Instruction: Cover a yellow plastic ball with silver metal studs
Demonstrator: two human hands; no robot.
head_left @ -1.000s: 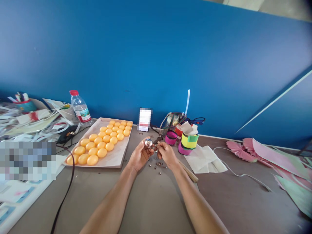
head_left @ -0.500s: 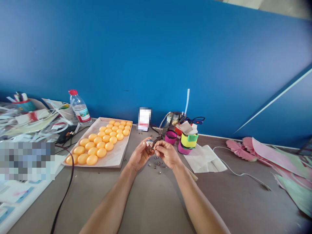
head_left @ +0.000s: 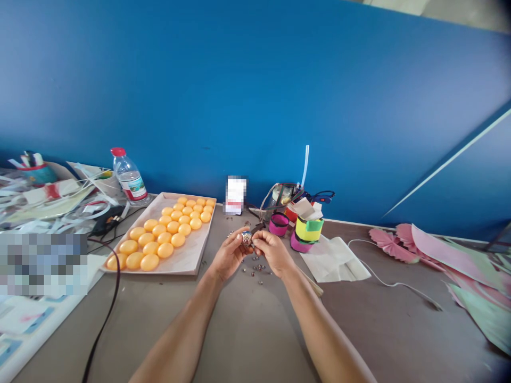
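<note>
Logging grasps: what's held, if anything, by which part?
The left grip holds a shiny ball-like thing by its left side. The right grip is at its right side; whether it pinches anything can't be told.

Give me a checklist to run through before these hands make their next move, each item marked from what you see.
1. Shiny, silver-coloured round ball held: ok, in the left hand's fingers.
2. Right hand at the ball: ok, its fingertips are right beside it.
3. Small piece pinched in the right fingertips: cannot tell, too small and partly hidden.
4. Small, shiny metallic pieces gathered in a container: not ok, several lie scattered on the grey tabletop.
5. Glossy orange balls contained: ok, in the shallow white tray.
6. Clear plastic bottle capped: ok, red cap on top.
</note>
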